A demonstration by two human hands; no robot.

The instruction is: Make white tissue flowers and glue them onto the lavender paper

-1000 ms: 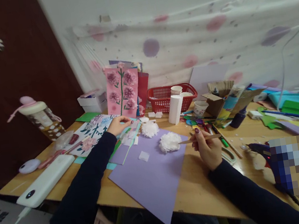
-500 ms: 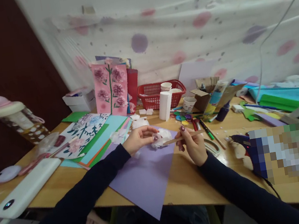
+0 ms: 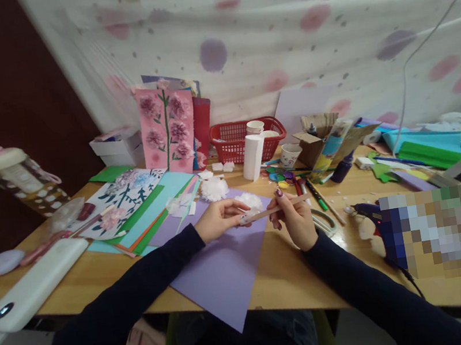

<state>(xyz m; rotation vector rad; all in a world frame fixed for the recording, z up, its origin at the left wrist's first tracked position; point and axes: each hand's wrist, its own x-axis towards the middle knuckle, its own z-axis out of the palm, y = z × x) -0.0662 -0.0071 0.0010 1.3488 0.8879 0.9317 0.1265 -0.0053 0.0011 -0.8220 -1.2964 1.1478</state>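
In my right hand (image 3: 297, 219) a thin wooden stick (image 3: 275, 208) is gripped between thumb and fingers, its far end pointing left. My left hand (image 3: 220, 219) has thumb and fingertips closed together at that end of the stick; what they pinch there, if anything, is too small to make out. Just behind the stick's tip is a fluffy white paper flower (image 3: 250, 202), partly covered by my left fingers. A second white paper flower (image 3: 214, 188) lies behind my left hand. Under both hands lies a purple paper sheet (image 3: 220, 273).
Small white paper squares (image 3: 223, 166) and a white roll (image 3: 253, 157) stand behind. To the right lie scissors (image 3: 326, 221), pens and a glue gun (image 3: 372, 214). Coloured sheets (image 3: 175, 181) and a white power bank (image 3: 34, 285) are at left. A red basket (image 3: 231, 152) sits at the back.
The stick's tip has moved left, up to my left fingertips. My left hand has shifted slightly right and down, uncovering the second white flower behind it. The view has tilted a little.
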